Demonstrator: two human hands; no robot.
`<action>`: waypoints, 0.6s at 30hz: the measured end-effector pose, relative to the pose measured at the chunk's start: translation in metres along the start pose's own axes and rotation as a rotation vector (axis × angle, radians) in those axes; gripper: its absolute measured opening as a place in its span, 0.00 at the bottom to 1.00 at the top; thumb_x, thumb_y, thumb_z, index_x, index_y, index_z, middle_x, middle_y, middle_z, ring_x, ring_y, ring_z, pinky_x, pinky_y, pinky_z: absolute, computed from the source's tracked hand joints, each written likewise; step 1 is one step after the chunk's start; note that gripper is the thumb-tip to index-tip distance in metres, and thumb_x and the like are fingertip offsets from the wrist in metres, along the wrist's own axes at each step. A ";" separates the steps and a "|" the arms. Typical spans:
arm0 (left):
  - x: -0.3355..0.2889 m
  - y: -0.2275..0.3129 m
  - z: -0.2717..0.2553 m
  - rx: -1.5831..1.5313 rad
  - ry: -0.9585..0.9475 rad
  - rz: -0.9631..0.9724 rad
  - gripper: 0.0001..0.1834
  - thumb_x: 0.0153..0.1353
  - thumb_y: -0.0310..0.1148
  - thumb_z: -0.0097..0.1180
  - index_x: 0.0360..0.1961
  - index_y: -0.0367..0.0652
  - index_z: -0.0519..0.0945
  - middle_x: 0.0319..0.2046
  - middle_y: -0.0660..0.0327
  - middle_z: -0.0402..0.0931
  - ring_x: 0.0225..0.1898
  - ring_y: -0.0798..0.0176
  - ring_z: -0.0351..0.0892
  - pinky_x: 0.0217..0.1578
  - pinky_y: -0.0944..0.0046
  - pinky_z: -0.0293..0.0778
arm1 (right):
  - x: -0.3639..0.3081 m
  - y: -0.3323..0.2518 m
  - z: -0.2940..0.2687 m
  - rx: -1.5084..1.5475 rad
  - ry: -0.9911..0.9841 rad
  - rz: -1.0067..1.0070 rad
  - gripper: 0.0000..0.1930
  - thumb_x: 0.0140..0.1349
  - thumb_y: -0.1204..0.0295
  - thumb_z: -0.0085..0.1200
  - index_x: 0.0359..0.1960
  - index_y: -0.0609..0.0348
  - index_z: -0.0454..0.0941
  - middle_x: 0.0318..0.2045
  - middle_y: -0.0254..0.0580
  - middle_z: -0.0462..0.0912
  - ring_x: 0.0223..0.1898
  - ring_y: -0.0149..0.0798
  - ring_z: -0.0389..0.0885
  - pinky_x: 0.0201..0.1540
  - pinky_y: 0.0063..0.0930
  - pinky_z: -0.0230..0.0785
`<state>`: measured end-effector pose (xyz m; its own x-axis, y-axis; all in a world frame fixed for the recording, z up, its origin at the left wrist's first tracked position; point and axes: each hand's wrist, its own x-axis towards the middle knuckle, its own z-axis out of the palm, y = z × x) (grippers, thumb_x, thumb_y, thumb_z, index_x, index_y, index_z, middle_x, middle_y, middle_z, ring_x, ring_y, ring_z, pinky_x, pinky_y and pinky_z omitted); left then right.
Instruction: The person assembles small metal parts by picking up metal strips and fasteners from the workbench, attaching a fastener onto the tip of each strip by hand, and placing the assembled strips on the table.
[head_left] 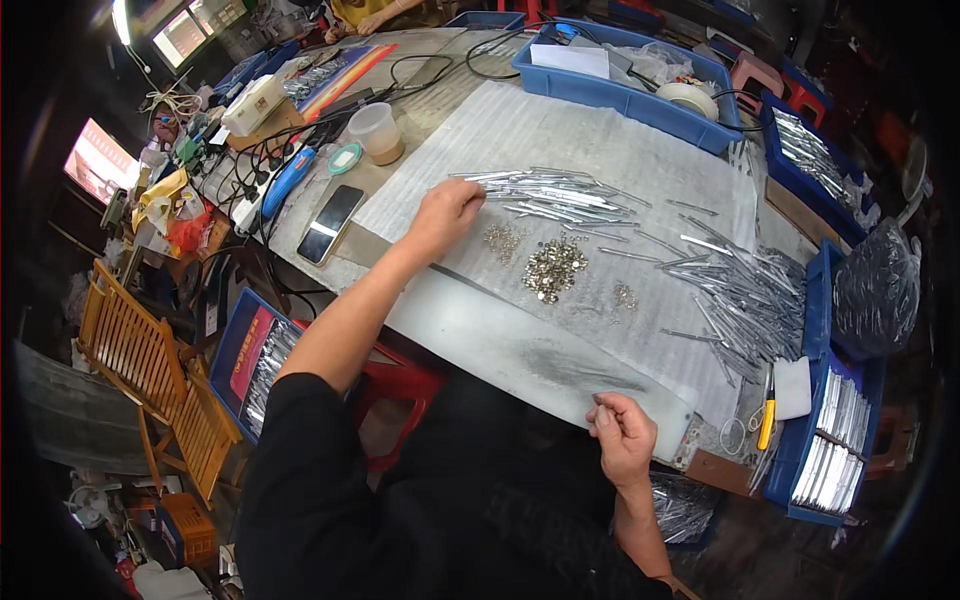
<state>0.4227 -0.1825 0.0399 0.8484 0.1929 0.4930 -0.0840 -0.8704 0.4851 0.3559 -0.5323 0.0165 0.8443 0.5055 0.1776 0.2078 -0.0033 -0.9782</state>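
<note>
My left hand [444, 217] reaches over the white sheeted table to the left end of a pile of thin silver metal strips [560, 195]. Its fingers are pinched together at the strip ends, and what lies between them is hidden. Close to the front edge of the table is my right hand [624, 437], thumb pressed to curled fingers; anything in that grip is too small to make out. Between the hands lie a heap of small shiny metal pieces [555, 270] and two smaller clusters of tiny parts [501, 240]. A larger pile of grey strips [745, 300] spreads to the right.
A phone [331, 225], a plastic cup [377, 133] and cables lie at the left. Blue bins [625, 97] stand at the back and right, some filled with strips. A yellow-handled tool [767, 424] rests near the right corner. Another person's hand [372, 22] shows far back.
</note>
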 end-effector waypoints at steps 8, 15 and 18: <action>0.017 -0.017 0.024 0.208 -0.159 -0.046 0.06 0.50 0.28 0.52 0.30 0.40 0.73 0.30 0.55 0.71 0.36 0.52 0.70 0.38 0.58 0.67 | 0.001 -0.006 0.004 0.026 0.076 0.073 0.07 0.56 0.78 0.46 0.34 0.68 0.73 0.21 0.38 0.76 0.19 0.23 0.71 0.22 0.15 0.64; 0.019 -0.014 0.023 0.207 -0.173 -0.001 0.06 0.51 0.29 0.52 0.30 0.40 0.72 0.30 0.54 0.70 0.37 0.52 0.70 0.37 0.57 0.66 | 0.001 -0.005 0.004 0.031 0.091 0.090 0.07 0.57 0.77 0.47 0.34 0.68 0.73 0.21 0.37 0.76 0.19 0.23 0.71 0.22 0.14 0.64; 0.013 -0.015 0.016 0.157 -0.100 -0.021 0.05 0.51 0.27 0.52 0.29 0.39 0.71 0.29 0.53 0.70 0.36 0.52 0.69 0.37 0.57 0.66 | 0.003 -0.005 0.006 0.055 0.095 0.085 0.07 0.57 0.76 0.47 0.35 0.67 0.73 0.21 0.37 0.76 0.19 0.23 0.71 0.22 0.14 0.64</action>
<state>0.4435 -0.1744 0.0273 0.8977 0.1726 0.4054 0.0106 -0.9282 0.3718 0.3542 -0.5261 0.0212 0.9014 0.4213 0.1004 0.1079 0.0061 -0.9941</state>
